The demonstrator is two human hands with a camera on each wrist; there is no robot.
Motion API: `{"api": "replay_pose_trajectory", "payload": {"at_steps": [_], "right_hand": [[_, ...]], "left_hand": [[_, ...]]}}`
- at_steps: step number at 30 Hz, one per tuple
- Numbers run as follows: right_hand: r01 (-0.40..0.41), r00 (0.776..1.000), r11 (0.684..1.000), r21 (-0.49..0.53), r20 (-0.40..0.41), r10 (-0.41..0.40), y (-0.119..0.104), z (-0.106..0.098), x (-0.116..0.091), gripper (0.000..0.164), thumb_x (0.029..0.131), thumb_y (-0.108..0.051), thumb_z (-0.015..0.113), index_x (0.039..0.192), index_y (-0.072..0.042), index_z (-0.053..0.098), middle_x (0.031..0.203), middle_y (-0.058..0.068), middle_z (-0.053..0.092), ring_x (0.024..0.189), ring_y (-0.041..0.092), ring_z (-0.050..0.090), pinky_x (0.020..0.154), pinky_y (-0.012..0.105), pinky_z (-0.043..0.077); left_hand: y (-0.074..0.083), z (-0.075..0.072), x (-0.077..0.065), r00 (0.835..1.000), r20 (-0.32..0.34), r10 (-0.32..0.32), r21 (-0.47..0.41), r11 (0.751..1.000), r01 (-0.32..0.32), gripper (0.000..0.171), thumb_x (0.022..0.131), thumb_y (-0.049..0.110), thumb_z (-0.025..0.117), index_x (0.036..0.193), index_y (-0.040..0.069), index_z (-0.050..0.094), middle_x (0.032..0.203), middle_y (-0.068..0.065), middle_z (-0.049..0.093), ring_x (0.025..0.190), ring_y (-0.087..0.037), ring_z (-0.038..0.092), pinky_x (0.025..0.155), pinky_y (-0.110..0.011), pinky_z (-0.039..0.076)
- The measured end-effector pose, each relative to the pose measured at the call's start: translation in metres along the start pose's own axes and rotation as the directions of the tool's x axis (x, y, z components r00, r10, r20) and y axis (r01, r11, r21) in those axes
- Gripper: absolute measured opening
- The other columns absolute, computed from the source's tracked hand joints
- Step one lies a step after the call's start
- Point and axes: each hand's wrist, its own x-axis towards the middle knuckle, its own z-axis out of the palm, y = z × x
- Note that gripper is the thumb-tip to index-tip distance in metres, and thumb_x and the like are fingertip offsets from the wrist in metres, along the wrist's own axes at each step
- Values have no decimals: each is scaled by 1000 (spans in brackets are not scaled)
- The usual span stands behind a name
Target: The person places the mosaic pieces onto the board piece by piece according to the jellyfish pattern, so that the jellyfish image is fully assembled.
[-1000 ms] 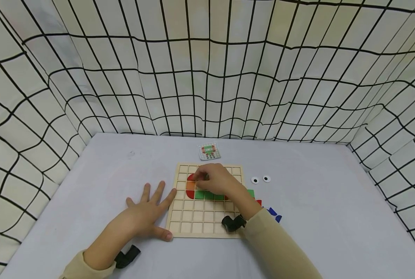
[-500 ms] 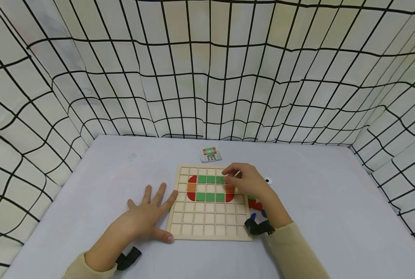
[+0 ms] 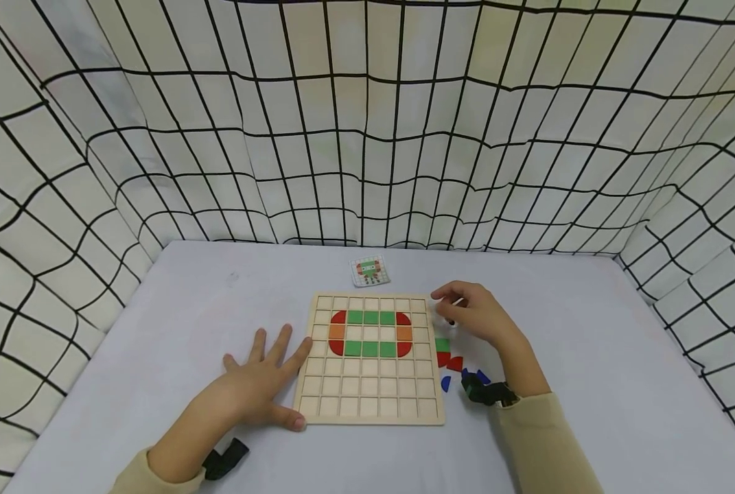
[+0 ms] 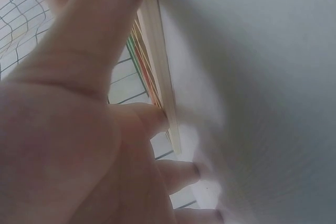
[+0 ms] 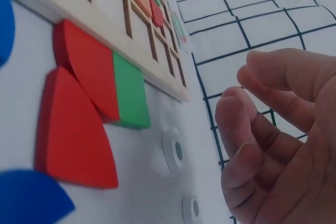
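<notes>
A wooden grid board (image 3: 370, 420) lies on the white table. Set in its cells is a ring of green squares (image 3: 370, 318), orange squares (image 3: 337, 332) and red rounded corner pieces (image 3: 403, 349). My left hand (image 3: 256, 384) rests spread along the board's left side, thumb and a fingertip at its edge. Off the board's upper right corner, my right hand (image 3: 475, 312) hovers with loosely bent fingers and nothing between them. Two round white eye pieces lie close by, one eye piece (image 5: 176, 150) nearer the green block and another eye piece (image 5: 193, 208) below it in the right wrist view.
Loose pieces lie right of the board: a green block (image 3: 442, 344), red quarter-rounds (image 3: 456, 363) and blue half-rounds (image 3: 445, 383). A small picture card (image 3: 369, 271) lies beyond the board. A black-lined white net (image 3: 367, 158) walls the table's back and sides.
My right hand has moved right, from over the ring's left end, across the board and off its right edge. A green row, formerly behind that hand, now shows. The left hand stays put.
</notes>
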Motion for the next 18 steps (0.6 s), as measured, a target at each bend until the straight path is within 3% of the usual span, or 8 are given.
{"api": "replay_pose_trajectory", "payload": {"at_steps": [7,18], "right_hand": [[-18,1000,1000,-25,12,18,9,-6,-2,26,95,-26,66,117,-13,70,102,5,66,90,23,61,75,33,52],[-80,995,995,-63,46,83,14,-4,-1,26,92,-29,69,116,-18,70,99,4,65,87,21,62,75,34,51]], "left_hand": [[1,0,-1,1000,-5,10,-6,1000,-10,127,60,72,79,160,19,22,165,-25,6,143,-64,1,85,-92,12],[2,-1,-2,1000,-17,14,-1,1000,-15,128,59,72,78,160,18,21,165,-26,6,142,-65,2,84,-92,13]]}}
